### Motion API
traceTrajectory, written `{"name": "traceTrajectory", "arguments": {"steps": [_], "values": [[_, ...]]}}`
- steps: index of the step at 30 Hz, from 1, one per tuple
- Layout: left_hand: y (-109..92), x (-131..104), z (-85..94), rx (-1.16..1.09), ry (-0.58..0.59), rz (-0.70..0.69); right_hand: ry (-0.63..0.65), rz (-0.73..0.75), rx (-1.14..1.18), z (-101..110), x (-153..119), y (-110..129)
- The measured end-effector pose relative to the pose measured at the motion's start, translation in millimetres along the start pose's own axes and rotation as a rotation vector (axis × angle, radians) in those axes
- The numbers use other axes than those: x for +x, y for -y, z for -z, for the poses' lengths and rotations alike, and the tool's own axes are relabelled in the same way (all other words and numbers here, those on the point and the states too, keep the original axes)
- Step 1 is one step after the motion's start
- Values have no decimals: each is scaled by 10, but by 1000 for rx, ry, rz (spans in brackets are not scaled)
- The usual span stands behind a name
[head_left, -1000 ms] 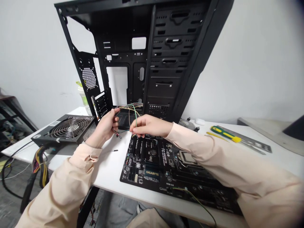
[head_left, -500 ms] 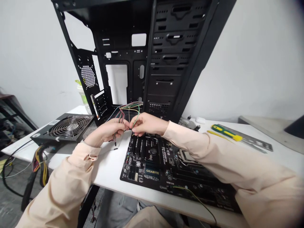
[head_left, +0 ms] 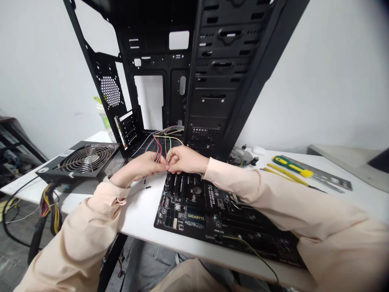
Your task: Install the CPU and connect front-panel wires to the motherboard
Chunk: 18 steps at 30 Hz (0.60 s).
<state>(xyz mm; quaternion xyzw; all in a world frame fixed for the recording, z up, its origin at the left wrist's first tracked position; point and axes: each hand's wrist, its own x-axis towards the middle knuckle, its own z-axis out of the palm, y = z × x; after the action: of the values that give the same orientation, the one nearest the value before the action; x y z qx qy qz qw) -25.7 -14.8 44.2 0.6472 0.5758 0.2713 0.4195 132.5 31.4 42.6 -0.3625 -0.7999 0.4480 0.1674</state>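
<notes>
A bundle of thin coloured case wires (head_left: 158, 142) runs out of the black computer case (head_left: 188, 101) to my two hands. My left hand (head_left: 146, 165) is closed around several of them, and small black connector ends (head_left: 148, 187) hang below it near the white tabletop. With thumb and forefinger, my right hand (head_left: 183, 159) pinches green and pale wires; their ends are hidden in the fingers. Both sets of fingertips meet just above the far left corner of the black Gigabyte motherboard (head_left: 196, 219), which lies flat on the table.
On the left stands a power supply (head_left: 82, 162) with its cables (head_left: 50, 207) hanging over the table edge. To the right lie a green-yellow screwdriver (head_left: 291, 166), yellow-handled pliers (head_left: 287, 174) and a metal I/O plate (head_left: 331, 176). A yellow-green wire (head_left: 252, 247) crosses the motherboard's near edge.
My fingertips have come together, and the green wire now hangs straighter from my right hand. The view has shifted slightly; the yellow pliers show more from behind my right sleeve.
</notes>
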Motion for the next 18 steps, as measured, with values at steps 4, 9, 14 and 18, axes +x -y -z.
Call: {"name": "traceTrajectory", "arguments": {"steps": [4,9,14,18], "values": [[33,1,-14,95,-52,-39,-54,67,-211,22,-1,-43],[57,-10,-59,181,-115,-53,-33,169,-441,29,-9,-40],[48,-17,-102,224,-129,-59,43,237,-574,85,47,-16],[39,-20,-119,241,-137,-63,96,295,-660,134,109,-12]]}}
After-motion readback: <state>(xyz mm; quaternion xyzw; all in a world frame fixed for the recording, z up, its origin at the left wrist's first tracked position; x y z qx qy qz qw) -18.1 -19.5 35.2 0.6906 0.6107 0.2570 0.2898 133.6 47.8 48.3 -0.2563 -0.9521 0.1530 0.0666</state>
